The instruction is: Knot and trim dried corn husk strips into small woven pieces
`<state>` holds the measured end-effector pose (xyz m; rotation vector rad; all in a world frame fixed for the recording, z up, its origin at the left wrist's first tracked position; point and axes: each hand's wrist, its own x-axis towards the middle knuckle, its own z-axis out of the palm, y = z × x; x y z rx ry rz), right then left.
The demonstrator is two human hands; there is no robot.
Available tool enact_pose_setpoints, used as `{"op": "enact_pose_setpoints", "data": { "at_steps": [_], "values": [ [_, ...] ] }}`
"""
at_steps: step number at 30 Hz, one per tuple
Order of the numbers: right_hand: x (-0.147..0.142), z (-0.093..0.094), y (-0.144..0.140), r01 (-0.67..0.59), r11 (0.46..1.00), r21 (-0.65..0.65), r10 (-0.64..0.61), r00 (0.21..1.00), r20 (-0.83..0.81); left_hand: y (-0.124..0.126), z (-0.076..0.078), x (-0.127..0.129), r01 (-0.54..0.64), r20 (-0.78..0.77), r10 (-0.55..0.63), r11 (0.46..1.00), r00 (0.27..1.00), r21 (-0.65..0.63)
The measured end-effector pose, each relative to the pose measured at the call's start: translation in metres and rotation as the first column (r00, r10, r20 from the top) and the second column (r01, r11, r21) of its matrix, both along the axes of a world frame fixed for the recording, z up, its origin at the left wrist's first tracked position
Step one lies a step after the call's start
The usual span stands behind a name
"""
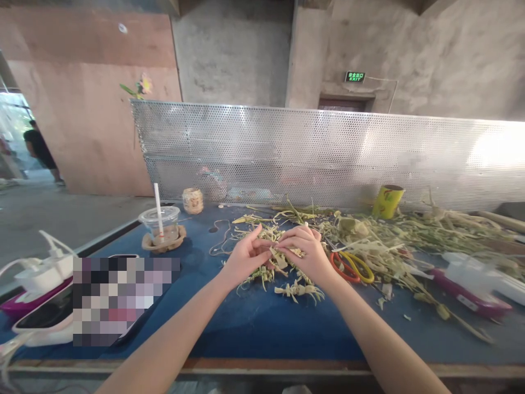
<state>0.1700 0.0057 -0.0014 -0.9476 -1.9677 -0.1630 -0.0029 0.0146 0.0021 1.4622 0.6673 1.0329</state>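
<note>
Left hand [246, 257] and right hand [305, 253] pinch a light, limp, pale-green leaf strip [283, 257], best gripped by its ends.

hands: left hand [246, 257] and right hand [305, 253] meet above the leaf pile [283, 268] | scissors [353, 266] — just right of the pile | cup with straw [161, 224] — well left of it | can [386, 201] — behind, right | perforated panel [328, 156] — behind the pile
</note>
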Motion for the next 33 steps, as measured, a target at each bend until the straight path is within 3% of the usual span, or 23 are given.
{"op": "enact_pose_setpoints", "data": {
  "at_steps": [8,15,20,23,26,28,31,33],
  "values": [
    [-0.001,-0.003,0.001,-0.004,0.999,-0.049,0.001,0.998,-0.070,0.002,-0.006,-0.002,0.051,-0.058,-0.043,0.987,0.997,0.150],
    [0.000,0.000,-0.002,-0.027,0.998,-0.061,0.029,0.999,0.037,0.005,-0.010,-0.003,0.031,-0.132,-0.004,0.978,0.991,0.206],
    [-0.003,-0.002,-0.005,0.108,0.994,0.014,-0.109,0.993,0.040,0.005,-0.006,-0.003,-0.027,-0.180,0.060,0.982,0.982,0.185],
    [-0.005,-0.007,-0.002,0.220,0.974,0.050,-0.215,0.971,-0.102,0.003,-0.003,-0.002,-0.072,-0.135,0.095,0.984,0.986,0.165],
    [-0.004,-0.011,0.005,0.240,0.969,-0.058,-0.245,0.908,-0.339,0.004,-0.002,-0.003,-0.118,-0.069,0.132,0.977,0.989,0.176],
    [-0.001,-0.012,0.010,0.131,0.969,-0.208,-0.206,0.894,-0.398,0.004,-0.002,-0.004,-0.137,-0.027,0.144,0.972,0.989,0.189],
    [0.003,-0.009,0.011,-0.058,0.915,-0.400,-0.052,0.965,-0.258,0.005,-0.003,-0.004,-0.106,-0.010,0.110,0.978,0.994,0.178],
    [0.004,-0.004,0.007,-0.003,0.918,-0.395,-0.052,0.990,-0.129,0.006,-0.003,-0.004,-0.087,-0.006,0.089,0.982,0.996,0.168]
  ]
}}
